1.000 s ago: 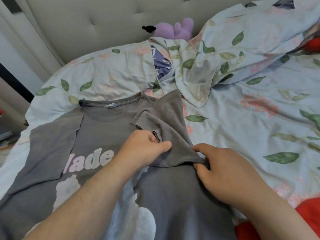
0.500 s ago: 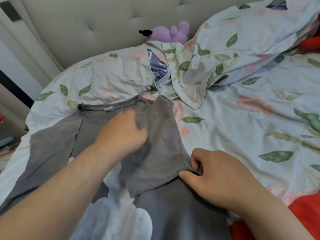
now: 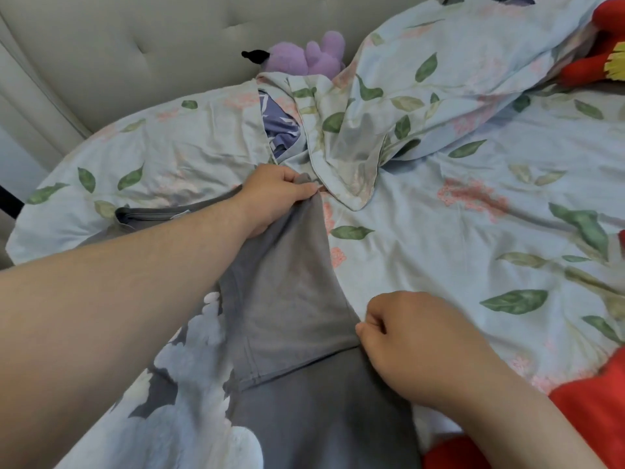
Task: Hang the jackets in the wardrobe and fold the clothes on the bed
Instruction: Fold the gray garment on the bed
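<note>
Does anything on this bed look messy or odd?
The pale blue leaf-printed duvet lies crumpled in a heap, and purple patterned fabric peeks out at an opening beside it. The grey printed T-shirt is simply mid-fold.

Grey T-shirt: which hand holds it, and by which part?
Both. The left hand grips the grey T-shirt at its shoulder corner; the right hand pinches its folded side edge.

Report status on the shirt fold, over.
Left grip holds grey T-shirt shoulder. Right grip pinches its folded edge. Duvet corner close beside left grip.
</note>
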Tool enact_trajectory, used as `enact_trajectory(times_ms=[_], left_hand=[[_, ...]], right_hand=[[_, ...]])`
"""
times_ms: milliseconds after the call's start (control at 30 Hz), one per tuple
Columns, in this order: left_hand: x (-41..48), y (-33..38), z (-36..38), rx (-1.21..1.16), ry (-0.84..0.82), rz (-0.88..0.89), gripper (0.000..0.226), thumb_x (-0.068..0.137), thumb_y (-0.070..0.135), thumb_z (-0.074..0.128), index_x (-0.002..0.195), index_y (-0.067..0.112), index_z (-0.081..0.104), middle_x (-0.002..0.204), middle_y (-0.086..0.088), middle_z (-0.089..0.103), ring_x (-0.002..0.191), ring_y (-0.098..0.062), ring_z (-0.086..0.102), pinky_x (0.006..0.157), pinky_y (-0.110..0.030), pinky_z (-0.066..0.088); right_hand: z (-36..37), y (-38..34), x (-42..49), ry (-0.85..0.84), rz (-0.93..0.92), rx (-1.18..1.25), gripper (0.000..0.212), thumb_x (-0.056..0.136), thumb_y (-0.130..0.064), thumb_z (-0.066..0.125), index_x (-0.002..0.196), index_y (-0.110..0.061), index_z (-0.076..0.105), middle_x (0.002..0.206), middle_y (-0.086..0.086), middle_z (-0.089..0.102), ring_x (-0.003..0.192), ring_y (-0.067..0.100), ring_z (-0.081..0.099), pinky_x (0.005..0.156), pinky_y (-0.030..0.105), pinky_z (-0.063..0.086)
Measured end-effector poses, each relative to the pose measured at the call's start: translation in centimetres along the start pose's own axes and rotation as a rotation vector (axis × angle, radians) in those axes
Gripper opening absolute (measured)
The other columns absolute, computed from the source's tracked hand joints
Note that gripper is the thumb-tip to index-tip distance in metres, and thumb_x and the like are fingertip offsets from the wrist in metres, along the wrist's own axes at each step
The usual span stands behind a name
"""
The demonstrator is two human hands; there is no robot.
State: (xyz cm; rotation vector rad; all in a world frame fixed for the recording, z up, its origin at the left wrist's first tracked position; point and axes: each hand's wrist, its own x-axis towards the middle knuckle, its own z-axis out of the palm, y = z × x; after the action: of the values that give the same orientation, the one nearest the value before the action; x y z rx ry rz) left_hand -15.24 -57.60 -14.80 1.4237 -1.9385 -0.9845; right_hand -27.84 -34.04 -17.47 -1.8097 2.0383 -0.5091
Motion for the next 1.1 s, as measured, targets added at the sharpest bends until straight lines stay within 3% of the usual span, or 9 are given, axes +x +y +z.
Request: enact_trajectory(times_ms=[133, 233, 400, 500, 633, 700, 800, 1033, 1100], left_hand=[[0.4, -0.4, 2.7, 0.042, 0.029, 0.071, 0.036, 0.09, 0.017, 0.071, 0.06, 0.014, 0.05, 0.054, 0.006, 0.04, 0.049, -0.003, 0.033, 0.047, -0.018, 0.028], [0.4, -1.3, 4.1, 0.134, 0.07, 0.144, 0.048, 0.088, 0.021, 0.072, 0.055, 0.018, 0.037, 0.05, 0.011, 0.031, 0.048, -0.004, 0.026, 0.045, -0.022, 0.021], [0.6, -1.1, 4.1, 0.133, 0.102, 0.091, 0.051, 0.084, 0.025, 0.074, 0.05, 0.017, 0.037, 0.045, 0.01, 0.032, 0.044, -0.005, 0.029, 0.05, -0.027, 0.026], [0.9, 0.3, 3.3, 0.236, 0.08, 0.038, 0.046, 0.082, 0.021, 0.068, 0.047, 0.016, 0.04, 0.042, 0.007, 0.037, 0.051, -0.016, 0.036, 0.054, -0.03, 0.03], [1.5, 1.6, 2.1, 0.34, -0.097, -0.003, 0.034, 0.086, 0.019, 0.067, 0.057, 0.02, 0.05, 0.055, 0.007, 0.048, 0.05, -0.006, 0.043, 0.047, -0.017, 0.034], [1.8, 1.8, 2.2, 0.253, -0.115, 0.004, 0.029, 0.088, 0.02, 0.068, 0.063, 0.01, 0.057, 0.062, 0.0, 0.054, 0.057, -0.009, 0.046, 0.051, -0.018, 0.037], [2.6, 2.6, 3.0, 0.124, -0.109, -0.028, 0.017, 0.087, 0.021, 0.071, 0.086, 0.004, 0.069, 0.079, -0.011, 0.059, 0.07, -0.017, 0.052, 0.062, -0.026, 0.043], [3.4, 2.2, 5.4, 0.092, -0.126, -0.021, 0.024, 0.084, 0.03, 0.077, 0.076, 0.014, 0.062, 0.077, -0.008, 0.06, 0.07, -0.017, 0.055, 0.061, -0.024, 0.046], [3.0, 2.5, 4.4, 0.091, -0.125, -0.021, 0.025, 0.087, 0.032, 0.073, 0.073, 0.017, 0.06, 0.074, 0.001, 0.061, 0.065, -0.011, 0.054, 0.055, -0.02, 0.042]], right_hand=[[-1.8, 2.3, 0.2, -0.07, 0.171, 0.004, 0.031, 0.091, -0.034, 0.048, 0.066, -0.015, 0.047, 0.07, 0.001, 0.054, 0.07, 0.019, 0.054, 0.054, 0.031, 0.034], [-1.7, 1.7, 0.0, -0.03, 0.188, -0.01, 0.028, 0.088, -0.03, 0.047, 0.065, -0.014, 0.043, 0.068, 0.002, 0.05, 0.067, 0.018, 0.051, 0.052, 0.031, 0.03], [0.0, -1.0, -0.1, 0.131, 0.112, -0.011, 0.052, 0.083, -0.072, 0.049, 0.07, -0.024, 0.037, 0.068, -0.006, 0.048, 0.061, 0.011, 0.041, 0.05, 0.029, 0.025], [0.5, -0.8, 0.0, 0.134, 0.07, -0.024, 0.045, 0.089, -0.058, 0.053, 0.069, -0.023, 0.036, 0.068, -0.006, 0.046, 0.062, 0.013, 0.04, 0.052, 0.031, 0.025], [0.0, -0.4, 0.1, 0.133, 0.122, 0.036, 0.039, 0.091, -0.049, 0.055, 0.068, -0.018, 0.047, 0.071, -0.003, 0.054, 0.072, 0.017, 0.052, 0.062, 0.032, 0.04], [-0.4, -0.1, 0.1, 0.087, 0.182, 0.106, 0.042, 0.09, -0.046, 0.059, 0.064, -0.014, 0.051, 0.066, -0.001, 0.057, 0.069, 0.018, 0.056, 0.058, 0.032, 0.042], [-1.1, 0.7, 0.3, 0.045, 0.271, 0.2, 0.05, 0.089, -0.043, 0.064, 0.056, -0.011, 0.043, 0.051, -0.001, 0.047, 0.055, 0.019, 0.05, 0.048, 0.029, 0.031], [-2.0, 1.5, 0.0, -0.059, 0.334, 0.129, 0.04, 0.092, -0.033, 0.054, 0.06, -0.015, 0.039, 0.058, 0.0, 0.041, 0.054, 0.015, 0.04, 0.047, 0.028, 0.023], [-1.8, 0.6, 0.1, -0.025, 0.317, 0.135, 0.045, 0.095, -0.046, 0.047, 0.062, -0.017, 0.039, 0.061, -0.001, 0.044, 0.057, 0.013, 0.041, 0.048, 0.028, 0.024]])
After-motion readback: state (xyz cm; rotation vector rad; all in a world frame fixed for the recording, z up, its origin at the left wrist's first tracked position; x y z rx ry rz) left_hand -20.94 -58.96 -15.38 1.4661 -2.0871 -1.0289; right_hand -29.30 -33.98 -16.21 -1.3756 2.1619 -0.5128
